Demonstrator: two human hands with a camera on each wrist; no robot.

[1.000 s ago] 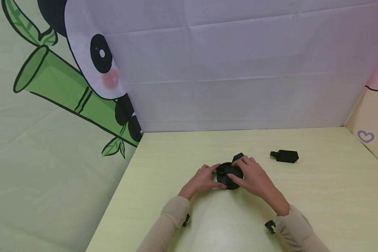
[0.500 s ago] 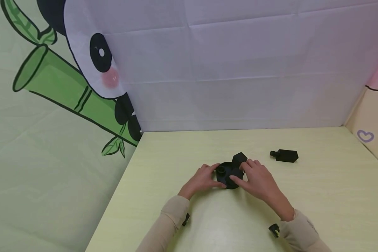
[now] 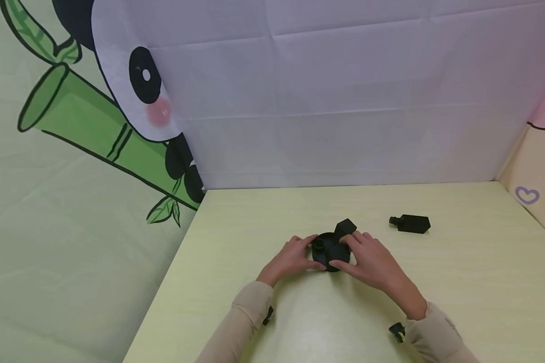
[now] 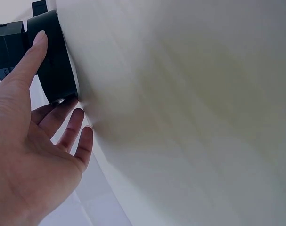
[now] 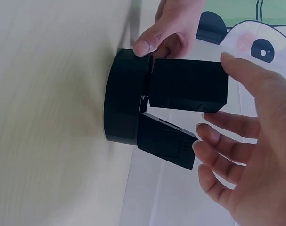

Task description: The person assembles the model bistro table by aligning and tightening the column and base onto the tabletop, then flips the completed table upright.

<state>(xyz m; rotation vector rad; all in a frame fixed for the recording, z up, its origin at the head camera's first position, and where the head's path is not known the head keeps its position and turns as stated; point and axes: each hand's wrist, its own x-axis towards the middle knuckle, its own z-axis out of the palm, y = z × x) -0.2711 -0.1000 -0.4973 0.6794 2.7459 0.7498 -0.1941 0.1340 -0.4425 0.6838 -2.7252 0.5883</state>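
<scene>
My left hand (image 3: 295,257) holds a round black base (image 3: 329,256) by its left side, thumb at the near rim. In the left wrist view the thumb presses on the side of the base. My right hand (image 3: 365,259) pinches the outer end of a black rectangular block (image 5: 185,84) that stands up from the base, thumb on one side and fingertips on the other. Behind it, a second black block (image 3: 345,228) leans outward from the back rim. A raised ring (image 3: 318,245) shows on the left part of the base. The inner end of the pinched block is hidden.
A separate black block with a narrow knobbed end (image 3: 414,224) lies on the pale table (image 3: 254,217) at the back right. A pale curtain (image 3: 345,101) with a panda print rises behind the table's far edge.
My right hand has shifted slightly right and toward me, uncovering more of the leaning block, and its fingers have moved over the base. My left hand and the base have stayed in place.
</scene>
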